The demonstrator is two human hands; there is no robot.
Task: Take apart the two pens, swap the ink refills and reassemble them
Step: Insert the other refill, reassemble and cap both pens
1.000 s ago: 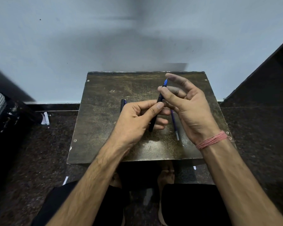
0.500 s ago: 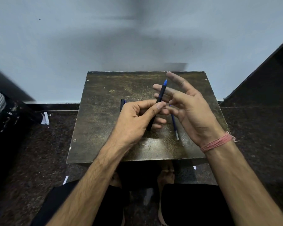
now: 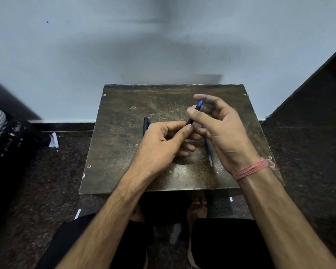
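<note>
My left hand (image 3: 161, 144) grips the lower end of a black pen barrel (image 3: 190, 120) that points up and to the right, its blue tip (image 3: 200, 103) showing at the top. My right hand (image 3: 223, 131) pinches the upper part of the same pen between thumb and fingers, just below the tip. A loose blue ink refill (image 3: 208, 150) lies on the table under my right hand, partly hidden by it. A second black pen part (image 3: 145, 124) lies on the table behind my left hand, mostly covered.
The small dark worn table (image 3: 124, 152) stands against a pale wall. Dark speckled floor surrounds it, with white paper scraps (image 3: 53, 140) at the left. My knees and feet show below the table's front edge.
My right hand's fingers, spread open half a second ago, have closed back onto the upper part of the pen. The left hand has stayed in place.
</note>
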